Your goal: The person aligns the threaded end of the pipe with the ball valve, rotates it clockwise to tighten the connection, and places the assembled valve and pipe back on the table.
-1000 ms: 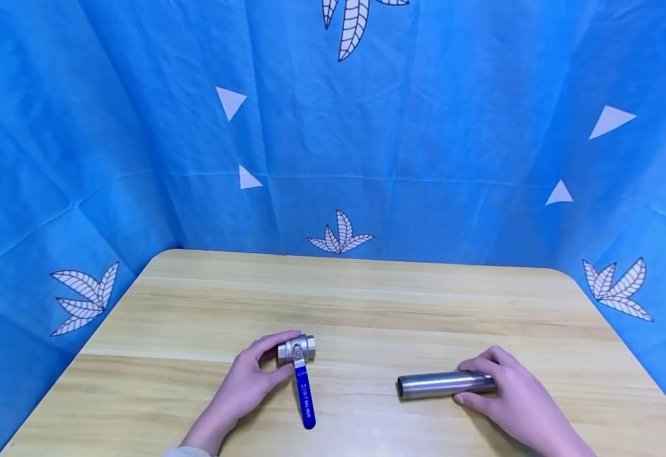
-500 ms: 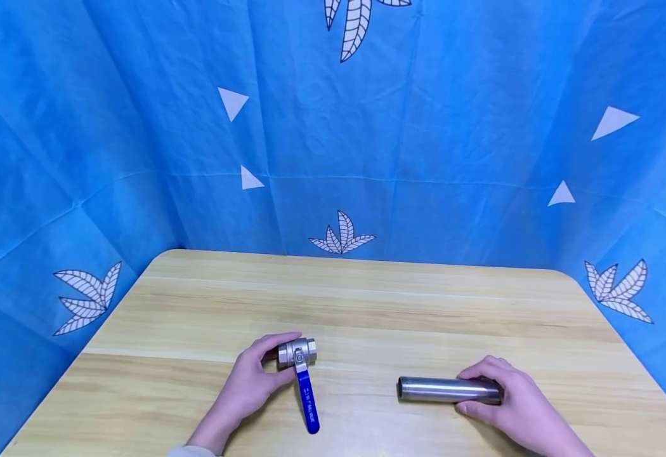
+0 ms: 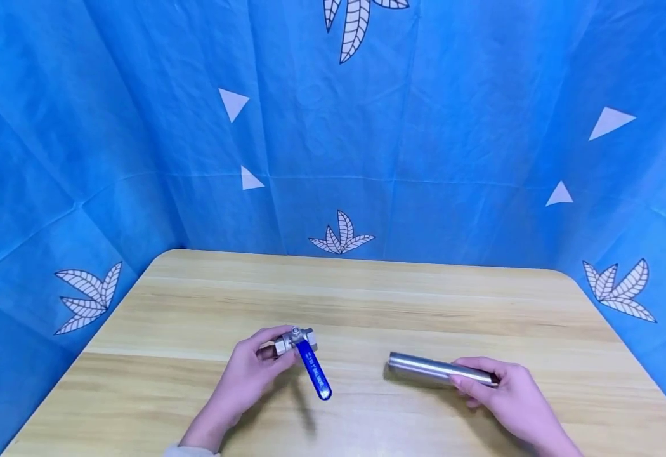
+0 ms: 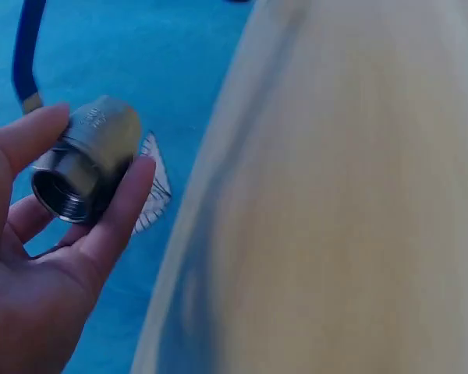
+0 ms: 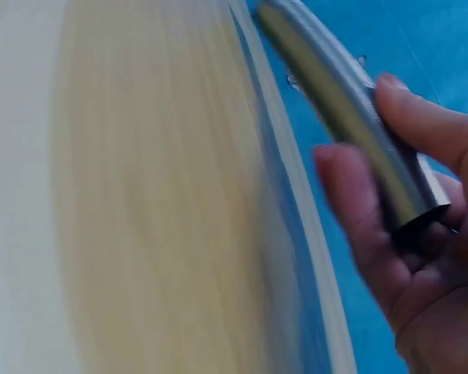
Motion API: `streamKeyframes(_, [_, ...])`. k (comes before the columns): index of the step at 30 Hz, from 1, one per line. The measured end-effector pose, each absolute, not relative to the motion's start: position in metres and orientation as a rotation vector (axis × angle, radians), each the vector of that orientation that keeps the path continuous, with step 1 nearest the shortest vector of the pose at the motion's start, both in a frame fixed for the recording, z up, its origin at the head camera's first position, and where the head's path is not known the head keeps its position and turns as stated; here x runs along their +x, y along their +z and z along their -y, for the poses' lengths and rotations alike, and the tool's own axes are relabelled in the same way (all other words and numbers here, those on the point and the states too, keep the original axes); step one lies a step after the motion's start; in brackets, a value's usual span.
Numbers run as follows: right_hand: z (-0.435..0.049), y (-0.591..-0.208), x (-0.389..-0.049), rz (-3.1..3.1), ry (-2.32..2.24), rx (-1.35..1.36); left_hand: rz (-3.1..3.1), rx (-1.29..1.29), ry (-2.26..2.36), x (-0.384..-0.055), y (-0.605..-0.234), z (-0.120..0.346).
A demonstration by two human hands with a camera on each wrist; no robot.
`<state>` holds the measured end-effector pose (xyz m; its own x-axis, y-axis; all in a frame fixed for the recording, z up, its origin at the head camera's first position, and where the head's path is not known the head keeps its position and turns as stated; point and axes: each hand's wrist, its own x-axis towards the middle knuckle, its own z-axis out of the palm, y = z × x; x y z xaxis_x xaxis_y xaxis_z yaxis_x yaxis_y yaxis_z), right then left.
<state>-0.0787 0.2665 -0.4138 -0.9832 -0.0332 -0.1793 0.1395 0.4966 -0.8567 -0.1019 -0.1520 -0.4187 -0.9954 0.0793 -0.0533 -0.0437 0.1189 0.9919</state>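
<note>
A metal ball valve (image 3: 284, 344) with a blue lever handle (image 3: 313, 371) is pinched between the thumb and fingers of my left hand (image 3: 251, 374). Its shadow falls apart from it on the wood, so it is off the table. The left wrist view shows the valve's threaded opening (image 4: 62, 195) facing the palm. My right hand (image 3: 510, 393) grips a steel pipe (image 3: 424, 366) near its right end, thumb on one side and fingers on the other. The pipe's free end points left toward the valve, raised and tilted above the table, with a gap between the two.
A light wooden table (image 3: 344, 298) with rounded far corners lies beneath both hands. Blue cloth (image 3: 333, 127) printed with white leaves and triangles hangs behind it and along both sides.
Both hands have lifted what they hold off the table. The valve's lever has swung up and to the right. The pipe's left end has risen and shifted slightly left.
</note>
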Motion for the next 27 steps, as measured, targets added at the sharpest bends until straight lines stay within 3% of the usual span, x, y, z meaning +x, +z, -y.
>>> streamKeyframes(7, [-0.227,-0.399,-0.089,-2.356,-2.174,0.319,-2.06,0.121,2.174,-0.1,-0.4,0.148])
streamKeyframes(13, [-0.208,-0.381,-0.095,-1.988,-2.705,0.217,-1.974,0.071,2.423,-0.104,-0.389,0.139])
streamKeyframes(27, [-0.196,-0.375,-0.088,-2.088,-2.641,0.003,-1.922,0.028,2.419,-0.104,-0.391,0.12])
